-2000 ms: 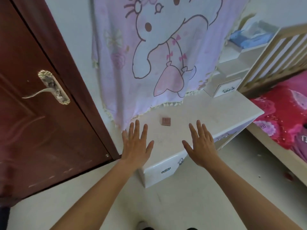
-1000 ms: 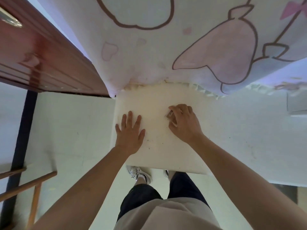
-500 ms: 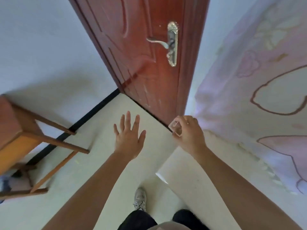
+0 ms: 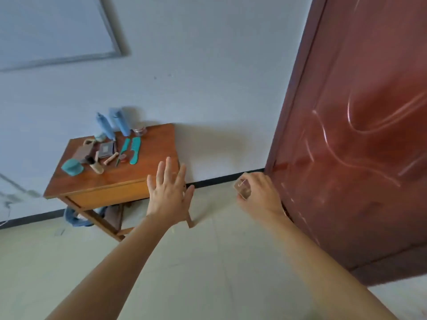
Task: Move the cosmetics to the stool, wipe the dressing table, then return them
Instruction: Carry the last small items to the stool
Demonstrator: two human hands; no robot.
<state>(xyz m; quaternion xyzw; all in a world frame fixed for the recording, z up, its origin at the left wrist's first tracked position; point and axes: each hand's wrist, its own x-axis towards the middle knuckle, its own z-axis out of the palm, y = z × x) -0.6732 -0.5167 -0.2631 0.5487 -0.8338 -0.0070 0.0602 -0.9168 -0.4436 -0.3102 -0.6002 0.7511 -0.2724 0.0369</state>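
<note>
**Item in transit.** The small square case (image 4: 243, 189), brownish and translucent, is pinched between the thumb and curled fingers of the right hand (image 4: 258, 195). It is held in the air above the floor, at 3 o'clock from the stool and well apart from it. A faint pale mark shows on the case's upper face; it is too small to read.

**Free hand.** The left hand (image 4: 169, 192) holds nothing. Its fingers are straight and spread, palm down, and it overlaps the stool's near right corner in the view. Whether it touches the wood cannot be told.

**Stool.** The stool (image 4: 111, 179) has a brown wooden top, and the cosmetics are grouped on its far left half:
- two blue bottles (image 4: 105, 125), upright, at 12 o'clock on the top
- a small jar (image 4: 139, 131), just beside the bottles at their 3 o'clock
- two teal combs (image 4: 135, 150), lying flat, side by side
- a dark flat palette (image 4: 106, 150), at 9 o'clock from the combs
- a teal round object (image 4: 72, 166), at the left edge

No label on these items is legible.

**Room.**
- A blue cloth (image 4: 74, 218) lies under the stool between its legs.
- The stool stands against a pale wall (image 4: 208, 77) with a black skirting strip (image 4: 219, 179) along its foot.
- A grey-framed panel (image 4: 57, 26) hangs at 10 o'clock.
- A reddish-brown moulded door (image 4: 358, 158) fills the 3 o'clock side, just beside the right hand.
- The floor (image 4: 208, 262) is pale and smooth.
</note>
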